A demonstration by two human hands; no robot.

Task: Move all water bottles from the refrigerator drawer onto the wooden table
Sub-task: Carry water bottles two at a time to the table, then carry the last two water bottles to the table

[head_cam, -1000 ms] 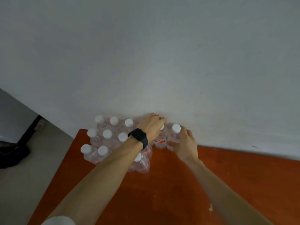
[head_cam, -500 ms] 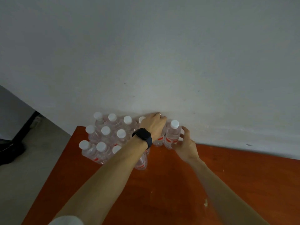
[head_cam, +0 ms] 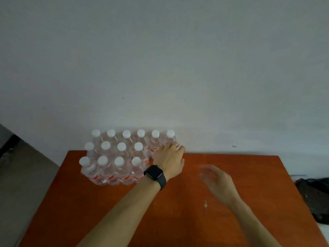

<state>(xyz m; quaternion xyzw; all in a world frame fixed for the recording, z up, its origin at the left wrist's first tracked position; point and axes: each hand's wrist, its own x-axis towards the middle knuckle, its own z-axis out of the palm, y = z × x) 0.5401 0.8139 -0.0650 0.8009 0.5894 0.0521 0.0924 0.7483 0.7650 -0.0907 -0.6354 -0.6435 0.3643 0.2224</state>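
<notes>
Left hand (head_cam: 169,158) apparently grips end bottle (head_cam: 170,137); red labels (head_cam: 110,177), print unreadable.

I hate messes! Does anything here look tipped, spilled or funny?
No spill. The water bottles all stand upright in rows, and the left hand holds the end bottle. Only a small pale speck marks the wooden table.

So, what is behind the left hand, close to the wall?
The rightmost bottle of the back row stands there; its white cap and shoulder show above the left hand. The hand, fingers curled on it, covers its lower body and label.
</notes>
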